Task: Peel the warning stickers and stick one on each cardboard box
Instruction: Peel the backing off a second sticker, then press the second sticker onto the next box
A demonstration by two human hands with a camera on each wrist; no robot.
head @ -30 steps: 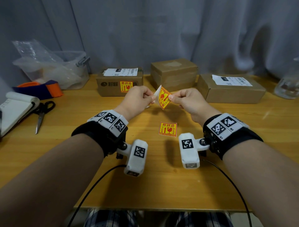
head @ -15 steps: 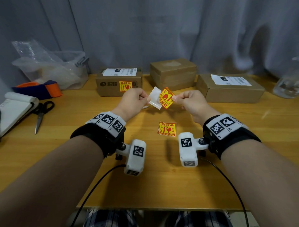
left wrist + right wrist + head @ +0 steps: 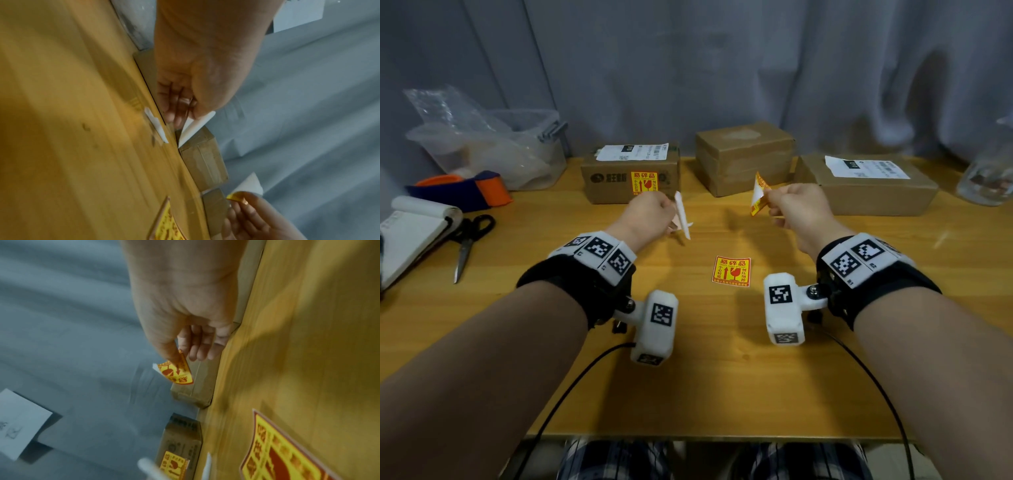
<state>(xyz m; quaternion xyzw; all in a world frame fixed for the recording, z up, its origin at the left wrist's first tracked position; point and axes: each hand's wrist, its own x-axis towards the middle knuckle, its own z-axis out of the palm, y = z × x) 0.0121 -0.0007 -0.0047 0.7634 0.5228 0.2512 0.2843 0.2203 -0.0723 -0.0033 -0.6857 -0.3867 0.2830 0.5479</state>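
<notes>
My right hand (image 3: 787, 205) pinches a peeled yellow-and-red warning sticker (image 3: 758, 195) between thumb and fingers, in front of the middle cardboard box (image 3: 744, 157); the sticker (image 3: 176, 369) shows curled in the right wrist view. My left hand (image 3: 654, 214) pinches the white backing paper (image 3: 683, 214), also seen as a white strip (image 3: 195, 126). The left box (image 3: 630, 174) carries a warning sticker (image 3: 644, 183) on its front. The right box (image 3: 869, 185) has a white shipping label. Another warning sticker (image 3: 732, 271) lies flat on the table between my wrists.
A second white backing piece (image 3: 156, 125) lies on the wooden table (image 3: 551, 308). Scissors (image 3: 469, 240), a notebook (image 3: 410, 236), an orange-and-blue roll (image 3: 465, 188) and a clear plastic tub (image 3: 493, 154) sit at the left. A glass jar (image 3: 989, 178) stands far right.
The sticker has come fully off its backing. My hands moved apart: the right went right with the sticker, the left went left with the white backing.
</notes>
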